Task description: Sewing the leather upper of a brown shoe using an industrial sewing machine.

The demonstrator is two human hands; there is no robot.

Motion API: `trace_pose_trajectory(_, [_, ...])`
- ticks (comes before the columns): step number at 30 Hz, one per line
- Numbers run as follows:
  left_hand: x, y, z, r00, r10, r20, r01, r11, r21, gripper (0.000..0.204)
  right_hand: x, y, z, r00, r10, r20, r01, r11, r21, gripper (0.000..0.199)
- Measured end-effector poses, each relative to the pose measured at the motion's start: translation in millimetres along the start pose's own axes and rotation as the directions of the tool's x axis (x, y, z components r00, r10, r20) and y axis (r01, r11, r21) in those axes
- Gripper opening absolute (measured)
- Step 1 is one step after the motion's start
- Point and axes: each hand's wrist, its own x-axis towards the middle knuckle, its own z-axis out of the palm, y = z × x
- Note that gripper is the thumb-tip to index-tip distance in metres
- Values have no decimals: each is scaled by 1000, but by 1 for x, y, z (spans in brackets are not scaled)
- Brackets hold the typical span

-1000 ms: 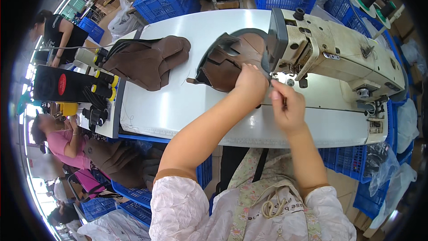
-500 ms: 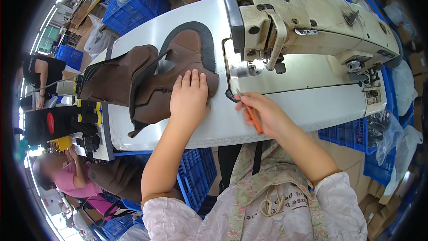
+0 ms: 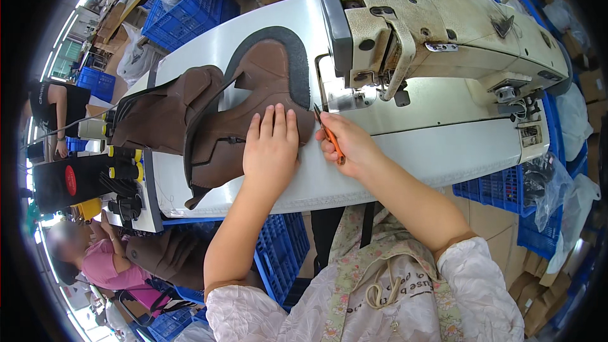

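Note:
A brown leather saddle piece (image 3: 266, 92) with a dark fuzzy border lies on the white sewing table (image 3: 354, 180). My left hand (image 3: 272, 149) rests flat on its near part, fingers stretched out. Just right of the piece, my right hand (image 3: 350, 145) is closed around orange-handled thread snips (image 3: 332, 139). Their dark pointed tips sit close to the leather's right edge; whether they touch it I cannot tell. Further brown leather flaps (image 3: 161, 114) lie to the left, partly overlapped by a dark-edged flap.
A cream sewing machine (image 3: 437, 38) stands at the right of the table, its needle area beyond my right hand. Blue crates (image 3: 190, 9) surround the table. Dark thread spools (image 3: 126, 163) stand at the left. A seated co-worker (image 3: 114, 259) in pink is at lower left.
My right hand has moved left and slightly up with the snips, bringing the tips to the leather's edge. The left hand stays on the leather, nearly unmoved.

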Motion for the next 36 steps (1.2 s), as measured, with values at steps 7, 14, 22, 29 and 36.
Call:
trace_pose_trajectory(7, [-4,1,5,995,42,-90,-39,999,36,70,-8,-2,-4,999,-35,37,36,999,-18,27])
trace_pose_trajectory(14, [-17,6,7,989,41,-142,-35,998,45,63,-46,-14,-15,990,-52,131,63,995,-81,36])
trace_pose_trajectory(22, [-27,9,9,978,36,-204,-29,999,34,58,-63,-14,-41,983,-28,182,46,994,-97,36])
trace_pose_trajectory(29, [-34,11,11,977,35,-210,-31,999,22,56,-69,-9,-47,981,-55,185,82,987,-140,37])
trace_pose_trajectory(36, [-38,-42,-41,861,-238,-449,167,967,-192,59,-98,-11,-35,963,-123,241,187,946,-265,44])
